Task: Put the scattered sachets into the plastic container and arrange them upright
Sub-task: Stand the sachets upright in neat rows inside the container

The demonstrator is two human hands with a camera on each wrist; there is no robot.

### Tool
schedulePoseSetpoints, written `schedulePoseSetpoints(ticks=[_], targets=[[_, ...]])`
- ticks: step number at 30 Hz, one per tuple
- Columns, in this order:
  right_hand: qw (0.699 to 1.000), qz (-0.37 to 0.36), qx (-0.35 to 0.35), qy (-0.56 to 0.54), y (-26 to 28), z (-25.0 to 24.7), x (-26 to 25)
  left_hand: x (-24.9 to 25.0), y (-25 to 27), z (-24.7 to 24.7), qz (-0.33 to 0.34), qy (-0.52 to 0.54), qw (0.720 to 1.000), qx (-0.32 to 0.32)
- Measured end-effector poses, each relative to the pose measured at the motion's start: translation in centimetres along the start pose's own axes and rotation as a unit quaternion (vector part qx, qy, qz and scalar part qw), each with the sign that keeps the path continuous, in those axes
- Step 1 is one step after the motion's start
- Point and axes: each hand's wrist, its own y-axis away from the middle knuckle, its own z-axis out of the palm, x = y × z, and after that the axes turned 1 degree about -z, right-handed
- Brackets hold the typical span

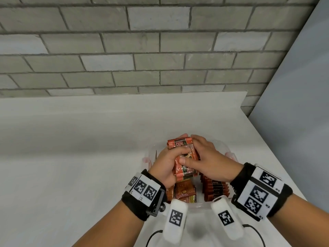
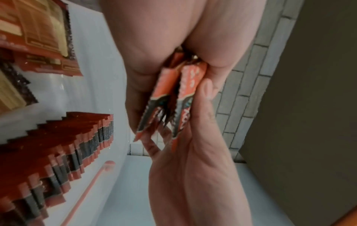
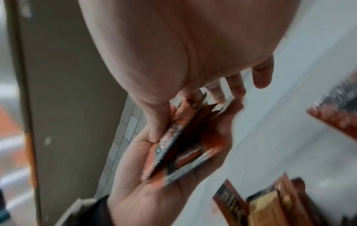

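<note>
- Left hand (image 1: 164, 164) and right hand (image 1: 204, 157): together above the plastic container (image 1: 229, 155), both clamped on one bundle of sachets (image 1: 185, 157); left thumb across its face, right fingers wrapped over its far edge.
- Bundle of sachets: orange-red packets, held above the container's middle; the wrist views show several edges fanned between the palms, but blur makes the count unreadable.
- Plastic container: clear, largely hidden by hands and wrist gear; only parts of the rim and pinkish side clips show.
- Upright row of sachets (image 1: 215, 190): stands on edge inside the container at its right side.
- Flat sachets (image 1: 185, 192): apparently lying face-up inside at the left, partly covered by the left wrist.
- Table (image 1: 71, 148): white, bearing the container near its front edge.
- Brick wall (image 1: 142, 50): grey, behind the table; a plain grey panel (image 1: 302, 104) stands at right.
</note>
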Motion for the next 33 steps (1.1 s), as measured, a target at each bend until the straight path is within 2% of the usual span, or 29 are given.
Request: schedulePoseSetpoints(ticks=[1, 3, 5, 8, 11, 15, 19, 24, 28, 33], targets=[[1.000, 0.010, 0.011, 0.013, 0.1, -0.2, -0.2, 0.0, 0.0, -0.1, -0.006, 0.002, 1.000, 0.001], [0.998, -0.038, 0.042, 0.009, 0.7, -0.8, -0.8, 0.2, 0.0, -0.1, -0.013, -0.005, 1.000, 0.000], [0.994, -0.097, 0.016, 0.046, 1.1, -1.3, -1.3, 0.5, 0.1, 0.1, -0.021, -0.005, 1.000, -0.003], [0.973, -0.151, -0.015, 0.173, 1.1, -0.7, -1.5, 0.5, 0.2, 0.5, -0.032, 0.007, 0.999, -0.023], [0.964, -0.183, 0.038, 0.191, 0.9, 0.0, -1.3, 0.5, 0.4, 0.6, -0.040, 0.029, 0.996, -0.068], [0.977, -0.182, 0.053, 0.094, 0.7, -0.8, -1.2, 1.1, 1.0, 0.2, -0.039, 0.053, 0.993, -0.099], [0.975, -0.178, 0.055, 0.120, 0.6, -0.3, -1.4, 1.2, 0.9, 0.6, -0.017, 0.017, 0.996, -0.089], [0.983, -0.131, 0.086, 0.091, 0.1, -0.9, -2.0, 1.6, 1.1, 0.2, -0.019, 0.098, 0.984, -0.149], [0.980, -0.130, 0.076, 0.128, 0.1, -1.2, -2.2, 1.6, 0.9, 0.0, 0.000, 0.051, 0.990, -0.131], [0.986, -0.130, 0.054, 0.092, -0.2, -1.4, -2.5, 1.5, 0.7, 0.2, 0.007, 0.034, 0.993, -0.110]])
